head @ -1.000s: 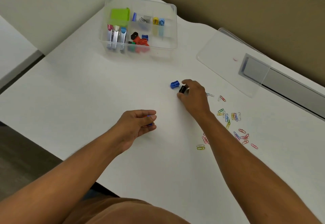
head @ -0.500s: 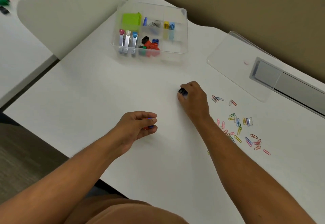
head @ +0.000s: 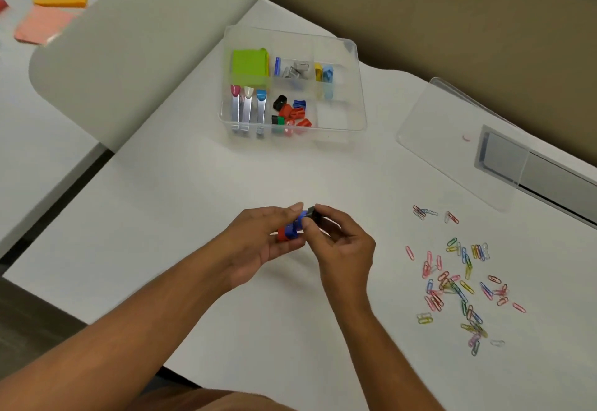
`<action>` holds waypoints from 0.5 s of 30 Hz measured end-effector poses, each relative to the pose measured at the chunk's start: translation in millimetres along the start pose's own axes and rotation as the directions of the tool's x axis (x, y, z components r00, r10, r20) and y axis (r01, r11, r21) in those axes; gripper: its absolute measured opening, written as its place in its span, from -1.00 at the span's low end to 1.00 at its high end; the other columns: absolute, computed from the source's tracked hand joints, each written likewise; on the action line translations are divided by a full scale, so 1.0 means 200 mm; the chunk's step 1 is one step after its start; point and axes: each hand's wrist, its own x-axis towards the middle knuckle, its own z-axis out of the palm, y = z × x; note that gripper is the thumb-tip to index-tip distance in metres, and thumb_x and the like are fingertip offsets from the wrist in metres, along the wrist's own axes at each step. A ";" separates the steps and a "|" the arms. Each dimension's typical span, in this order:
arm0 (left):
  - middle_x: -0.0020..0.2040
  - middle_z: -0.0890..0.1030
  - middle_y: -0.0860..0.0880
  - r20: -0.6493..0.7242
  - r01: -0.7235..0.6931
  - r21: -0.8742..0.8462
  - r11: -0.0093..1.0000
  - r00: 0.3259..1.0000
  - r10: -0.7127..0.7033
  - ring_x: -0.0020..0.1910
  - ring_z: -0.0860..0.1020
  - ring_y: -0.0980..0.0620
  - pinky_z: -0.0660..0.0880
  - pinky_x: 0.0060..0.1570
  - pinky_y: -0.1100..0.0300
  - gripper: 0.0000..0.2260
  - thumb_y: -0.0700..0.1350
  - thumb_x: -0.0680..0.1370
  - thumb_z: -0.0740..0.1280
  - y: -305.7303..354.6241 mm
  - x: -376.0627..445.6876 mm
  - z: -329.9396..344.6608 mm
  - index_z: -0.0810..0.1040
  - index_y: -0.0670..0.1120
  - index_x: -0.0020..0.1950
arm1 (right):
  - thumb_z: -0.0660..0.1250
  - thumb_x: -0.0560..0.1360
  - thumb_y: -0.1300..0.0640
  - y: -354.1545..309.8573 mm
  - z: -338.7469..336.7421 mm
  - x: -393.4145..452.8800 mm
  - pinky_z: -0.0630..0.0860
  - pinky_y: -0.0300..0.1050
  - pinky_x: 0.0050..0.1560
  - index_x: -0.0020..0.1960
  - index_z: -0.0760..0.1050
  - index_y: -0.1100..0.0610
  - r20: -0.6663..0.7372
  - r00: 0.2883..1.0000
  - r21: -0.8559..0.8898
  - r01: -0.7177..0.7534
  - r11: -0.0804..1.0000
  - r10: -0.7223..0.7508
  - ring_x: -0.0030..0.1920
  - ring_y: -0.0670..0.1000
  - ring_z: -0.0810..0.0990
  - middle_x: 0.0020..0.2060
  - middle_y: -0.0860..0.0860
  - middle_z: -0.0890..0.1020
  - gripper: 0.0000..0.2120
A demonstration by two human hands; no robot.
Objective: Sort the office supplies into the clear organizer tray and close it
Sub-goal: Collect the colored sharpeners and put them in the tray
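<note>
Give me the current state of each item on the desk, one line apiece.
organizer tray: open, partly filled, front right compartment looks empty.
lid: off, lying flat on the desk right of the tray.
paper clips: loose, scattered on the desk, unsorted.
left hand: holding small red and blue pieces.
right hand: pinching a small black piece against them.

No text, label or number can be read anywhere.
</note>
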 end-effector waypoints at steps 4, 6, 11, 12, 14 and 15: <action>0.05 0.74 -0.17 0.076 0.009 -0.084 0.996 0.997 -0.003 -0.01 0.73 -0.01 0.66 -0.03 0.22 -0.74 -0.14 0.45 0.53 0.20 0.03 -0.12 0.72 -0.26 0.06 | 0.52 0.43 0.42 -0.04 0.18 0.08 0.66 -0.09 0.07 0.09 0.66 0.24 0.055 0.984 -0.036 0.174 0.984 -0.172 0.10 0.13 0.70 0.02 0.10 0.70 -0.74; 0.03 0.75 -0.17 0.072 0.011 -0.096 0.995 0.997 -0.004 -0.03 0.74 0.00 0.67 -0.06 0.23 -0.73 -0.16 0.41 0.53 0.28 0.05 -0.18 0.70 -0.25 0.06 | 0.53 0.42 0.41 -0.06 0.26 0.13 0.66 -0.09 0.07 0.09 0.66 0.25 0.086 0.970 -0.081 0.234 0.969 -0.227 0.11 0.15 0.69 0.03 0.10 0.68 -0.73; -0.02 0.74 -0.17 0.002 -0.023 -0.109 0.994 1.000 0.024 -0.04 0.74 -0.05 0.68 -0.08 0.21 -0.80 -0.24 0.46 0.52 0.46 0.13 -0.30 0.70 -0.26 0.05 | 0.54 0.47 0.27 -0.15 0.42 0.35 0.64 -0.14 0.06 0.12 0.65 0.14 0.105 0.954 -0.251 0.299 0.921 -0.281 0.10 0.08 0.69 0.03 0.02 0.71 -0.76; -0.03 0.74 -0.16 -0.015 -0.032 -0.110 0.993 0.999 0.031 -0.05 0.73 -0.06 0.68 -0.08 0.21 -0.82 -0.25 0.45 0.53 0.49 0.15 -0.32 0.71 -0.26 0.03 | 0.53 0.49 0.21 -0.17 0.44 0.43 0.64 -0.14 0.05 0.13 0.65 0.11 0.089 0.950 -0.330 0.311 0.891 -0.299 0.11 0.03 0.68 0.04 -0.02 0.71 -0.77; -0.07 0.73 -0.15 -0.023 -0.048 -0.115 0.992 0.999 0.046 -0.08 0.72 -0.06 0.68 -0.09 0.22 -0.82 -0.24 0.39 0.55 0.54 0.17 -0.36 0.71 -0.23 -0.03 | 0.51 0.51 0.11 -0.20 0.46 0.62 0.63 -0.14 0.05 0.16 0.64 0.04 0.072 0.936 -0.512 0.331 0.793 -0.344 0.13 -0.08 0.64 0.08 -0.09 0.69 -0.77; -0.08 0.73 -0.15 -0.020 -0.055 -0.115 0.992 0.998 0.053 -0.10 0.72 -0.06 0.68 -0.10 0.23 -0.80 -0.22 0.35 0.55 0.55 0.18 -0.37 0.71 -0.22 -0.06 | 0.50 0.52 0.07 -0.21 0.47 0.71 0.63 -0.11 0.08 0.18 0.63 0.02 0.080 0.933 -0.592 0.328 0.736 -0.352 0.14 -0.11 0.62 0.10 -0.10 0.68 -0.77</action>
